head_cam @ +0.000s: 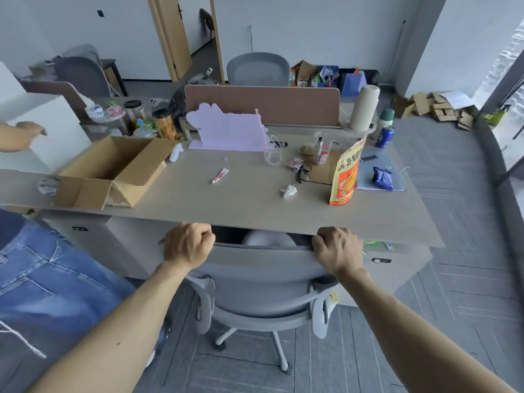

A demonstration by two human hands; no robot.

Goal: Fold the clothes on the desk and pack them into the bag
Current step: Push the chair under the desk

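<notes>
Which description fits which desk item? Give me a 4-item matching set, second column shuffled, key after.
1. cardboard box
2. snack pouch
3. can
4. tube

A. white and red, lying flat, centre
B. orange, standing upright
C. brown, flaps open, left end
D. blue, far right, toward the back

Pairs: 1-C, 2-B, 3-D, 4-A

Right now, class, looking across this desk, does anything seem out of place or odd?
A crumpled tissue and a small tube lie loose on the desk. Odder for this task: no clothes show on it, while the left hand and right hand grip the chair back.
</notes>
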